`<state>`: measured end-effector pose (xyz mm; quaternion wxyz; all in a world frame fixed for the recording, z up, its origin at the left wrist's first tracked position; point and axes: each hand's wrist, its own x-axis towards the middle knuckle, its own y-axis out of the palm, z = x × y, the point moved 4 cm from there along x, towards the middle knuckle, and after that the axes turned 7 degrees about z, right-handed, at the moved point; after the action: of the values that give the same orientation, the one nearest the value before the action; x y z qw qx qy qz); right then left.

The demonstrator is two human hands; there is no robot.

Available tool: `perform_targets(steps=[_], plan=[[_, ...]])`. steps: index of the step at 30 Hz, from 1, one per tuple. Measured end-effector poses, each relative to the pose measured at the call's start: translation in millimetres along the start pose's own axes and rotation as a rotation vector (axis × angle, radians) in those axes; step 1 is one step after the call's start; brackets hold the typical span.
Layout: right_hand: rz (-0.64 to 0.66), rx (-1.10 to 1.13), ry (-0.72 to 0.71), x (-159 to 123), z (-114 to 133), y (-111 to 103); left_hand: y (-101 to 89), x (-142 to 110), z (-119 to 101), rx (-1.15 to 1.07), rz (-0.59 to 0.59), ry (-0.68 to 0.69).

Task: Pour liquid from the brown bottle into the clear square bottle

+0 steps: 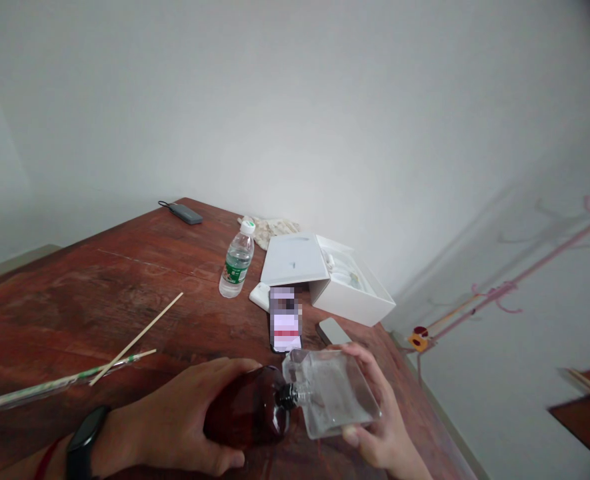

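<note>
My left hand [189, 413] is wrapped round a dark reddish-brown bottle [255, 410], which lies tipped on its side with its neck toward the right. In my right hand [379, 420] is a clear, flat, square-sided bottle [342, 393], gripped between thumb and fingers at its far end. The black neck piece [289, 397] of the dark bottle meets the mouth of the clear bottle; whether one sits inside the other I cannot tell. Both bottles are held above the near part of the wooden table [139, 320].
Beyond my hands lie a lit phone [285, 323], a grey slab-like object [335, 331] and an open white box [349, 293]. A water bottle [237, 260] stands upright. Wooden chopsticks [139, 337] and a plastic wrapper [35, 393] are at left, a grey power bank [185, 213] at the back.
</note>
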<state>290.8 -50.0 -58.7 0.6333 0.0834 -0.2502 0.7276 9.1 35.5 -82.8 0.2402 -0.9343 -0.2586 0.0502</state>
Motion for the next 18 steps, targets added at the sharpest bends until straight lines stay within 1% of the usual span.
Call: perform_targets(steps=[4,9,13,18], plan=[[-0.012,-0.001,-0.002,-1,0,0,0.0,-1,1,0.0,0.004,-0.016],[-0.03,-0.014,-0.002,-4,0,-1,1.1,0,-2,-0.028,-0.008,-0.001],[-0.073,-0.032,0.032,-9,-4,-2,0.4,0,-2,-0.015,-0.025,-0.029],[-0.078,-0.029,0.033,-11,-5,-2,-0.2,0,1,0.01,-0.012,-0.028]])
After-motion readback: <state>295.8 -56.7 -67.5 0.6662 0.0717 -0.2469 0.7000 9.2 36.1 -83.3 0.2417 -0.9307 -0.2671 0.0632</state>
